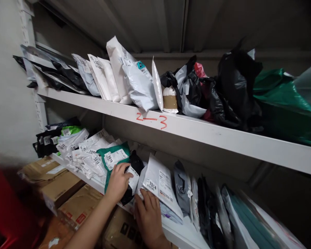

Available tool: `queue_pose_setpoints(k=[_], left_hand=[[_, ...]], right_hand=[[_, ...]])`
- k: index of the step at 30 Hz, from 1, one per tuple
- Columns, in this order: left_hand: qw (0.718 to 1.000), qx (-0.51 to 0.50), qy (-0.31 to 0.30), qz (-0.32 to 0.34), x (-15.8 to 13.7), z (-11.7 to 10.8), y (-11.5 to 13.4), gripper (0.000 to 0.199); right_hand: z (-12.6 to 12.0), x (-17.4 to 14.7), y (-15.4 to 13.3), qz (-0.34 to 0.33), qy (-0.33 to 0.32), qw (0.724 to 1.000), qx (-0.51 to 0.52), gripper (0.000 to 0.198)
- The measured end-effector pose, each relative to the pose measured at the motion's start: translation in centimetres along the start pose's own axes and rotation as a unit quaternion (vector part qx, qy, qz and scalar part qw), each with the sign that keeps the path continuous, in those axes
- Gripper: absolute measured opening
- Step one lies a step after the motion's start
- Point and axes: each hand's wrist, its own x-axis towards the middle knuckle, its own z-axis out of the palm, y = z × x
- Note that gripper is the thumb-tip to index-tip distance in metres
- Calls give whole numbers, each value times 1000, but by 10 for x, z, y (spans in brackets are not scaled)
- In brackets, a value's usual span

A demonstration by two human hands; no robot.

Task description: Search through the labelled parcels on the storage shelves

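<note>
My left hand (118,183) rests against a black mailer bag (137,159) with a white label, its fingers apart and bent over the label's near side. Just left of it leans a green mailer bag (124,148) labelled 6019. My right hand (149,212) has its fingers bent over the lower edge of a white mailer bag (155,173) labelled 7014; the inner side of the grip is hidden. Another pale bag edge shows between the black and white bags. Both hands are at the front of the lower shelf (172,228).
The upper shelf (114,111), marked 2-3 in red, overhangs the hands and carries white, black and green bags. White bags (86,152) pile up at the lower left, and upright grey and black bags (182,186) stand at right. Cardboard boxes (60,186) sit below.
</note>
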Motion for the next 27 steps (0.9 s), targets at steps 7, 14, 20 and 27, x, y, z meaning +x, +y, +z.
queue_pose_setpoints(k=[7, 14, 20, 27], left_hand=[[989, 59, -64, 120, -25, 10, 8, 34], [987, -107, -118, 38, -18, 1, 4, 34], [994, -80, -69, -23, -15, 4, 19, 44], [997, -71, -16, -2, -21, 15, 19, 37]], right_hand=[[-9, -3, 6, 38, 28, 999, -6, 21], [-3, -16, 14, 120, 10, 992, 43, 59], [-12, -32, 27, 36, -83, 994, 69, 67], [-10, -45, 52, 72, -30, 995, -59, 45]])
